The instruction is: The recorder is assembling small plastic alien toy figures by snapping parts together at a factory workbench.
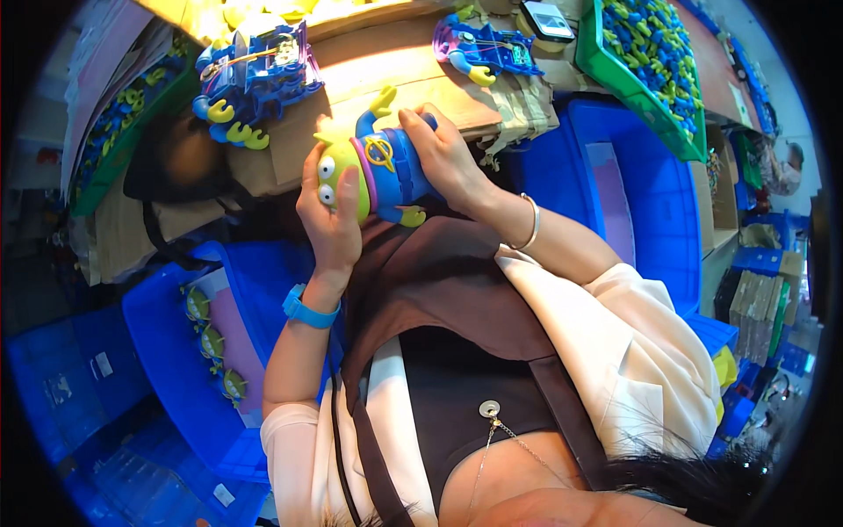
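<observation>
Between my two hands lies a green-headed alien toy figure in a blue suit, turned on its side with its head to the left. My left hand wraps round the head, the thumb over its front beside the bulging eyes. Around the lower body closes my right hand, which hides the figure's legs. One yellow-green toy hand points up and the other down. Beyond, on the cardboard-covered bench, rest an opened blue toy body with inner parts showing and a second opened body.
Several finished-looking figures lie in a blue bin at left. Another blue bin stands at right. Green trays of small toy arms sit at far right and far left. A small device with a display lies at the back.
</observation>
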`<state>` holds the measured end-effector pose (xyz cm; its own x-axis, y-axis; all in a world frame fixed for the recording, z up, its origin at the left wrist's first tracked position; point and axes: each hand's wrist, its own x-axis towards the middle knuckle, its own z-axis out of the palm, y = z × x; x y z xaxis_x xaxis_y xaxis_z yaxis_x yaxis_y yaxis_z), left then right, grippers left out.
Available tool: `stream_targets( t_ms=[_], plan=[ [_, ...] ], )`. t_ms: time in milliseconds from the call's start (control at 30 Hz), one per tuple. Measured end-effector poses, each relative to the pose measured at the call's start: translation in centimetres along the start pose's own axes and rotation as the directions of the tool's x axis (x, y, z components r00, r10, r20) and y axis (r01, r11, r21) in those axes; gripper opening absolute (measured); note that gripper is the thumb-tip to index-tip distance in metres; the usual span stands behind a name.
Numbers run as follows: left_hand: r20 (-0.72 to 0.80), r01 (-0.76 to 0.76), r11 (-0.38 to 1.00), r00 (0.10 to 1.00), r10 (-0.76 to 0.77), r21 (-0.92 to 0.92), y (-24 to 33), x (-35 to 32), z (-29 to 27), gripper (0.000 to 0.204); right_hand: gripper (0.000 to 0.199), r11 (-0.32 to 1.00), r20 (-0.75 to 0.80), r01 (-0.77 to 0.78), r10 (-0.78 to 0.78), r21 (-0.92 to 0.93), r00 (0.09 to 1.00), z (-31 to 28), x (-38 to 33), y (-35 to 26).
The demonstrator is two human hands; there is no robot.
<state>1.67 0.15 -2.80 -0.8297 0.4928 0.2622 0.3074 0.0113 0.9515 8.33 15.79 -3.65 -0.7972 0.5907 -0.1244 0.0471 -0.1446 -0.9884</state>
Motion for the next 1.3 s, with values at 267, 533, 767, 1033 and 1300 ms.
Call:
stream_targets(
  t_ms=[267, 533, 767, 1033, 1300],
  plan=[
    [0.056, 0.3, 0.855, 0.95, -0.306, -0.424, 1.4, 3.5, -0.8, 0.071, 0.041, 0.909, 0.135, -0.284, 0.254, 0.305, 0.958, -1.2, 1.7, -1.8],
    [0.15, 0.181, 0.765, 0.982, -0.111, -0.618, -0.7, -0.4, -0.2, 0.076, 0.045, 0.801, 0.169, -0.369, 0.329, 0.471, 0.929, -1.7, 1.9, -1.0],
    [0.231, 0.537, 0.692, 0.84, -0.491, -0.482, 0.2, 5.6, 0.3, 0.055, 0.06, 0.932, 0.02, 0.249, -0.253, -0.265, 0.967, -1.7, 4.1, -1.5],
    [0.277, 0.607, 0.688, 0.794, -0.541, -0.398, -0.2, 7.4, 0.3, 0.056, 0.083, 0.245, 0.616, 0.755, -0.455, -0.608, 0.643, -2.5, 5.2, -3.7],
    [0.299, 0.633, 0.7, 0.774, -0.558, -0.331, -0.5, 7.8, -0.1, 0.052, 0.076, 0.335, 0.647, 0.76, -0.399, -0.557, 0.649, -1.0, 6.6, -3.3]
  ],
)
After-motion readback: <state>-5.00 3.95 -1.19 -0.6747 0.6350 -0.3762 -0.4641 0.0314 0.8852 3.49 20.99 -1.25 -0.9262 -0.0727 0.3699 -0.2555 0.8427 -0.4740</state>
